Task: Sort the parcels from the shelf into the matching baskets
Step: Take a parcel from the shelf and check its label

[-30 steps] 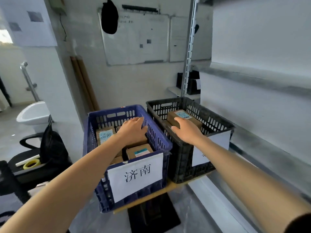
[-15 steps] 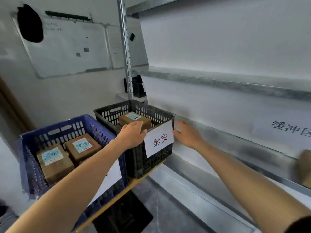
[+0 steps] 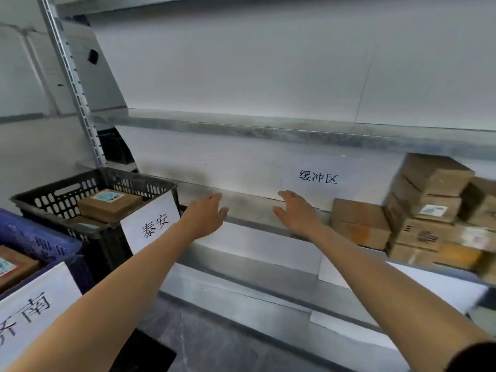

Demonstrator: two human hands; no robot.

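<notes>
A: The parcels we have left to sort are piled at the right end of the shelf. One lone box lies just beside the pile.

B: And our hands?

A: Both hold nothing. Our left hand and right hand hover over the bare stretch of shelf with fingers loose and spread. The right one is near the lone box but not touching it.

B: What could go wrong from here?

A: The pile looks uneven — if we tug a lower one, those above may slide off the shelf edge. That corner is also blurred, so we cannot read the labels. Grabbing in haste could send a parcel to the wrong basket.

B: Where are the baskets?

A: To our left. The black basket stands against the shelf end, and the blue basket is nearer to us.

B: What differs from half a second ago?

A: Then our left hand was at the black basket's rim and our right was beside its paper sign. Now both are clear of it, out over the shelf — and the pile has come into view.
</notes>
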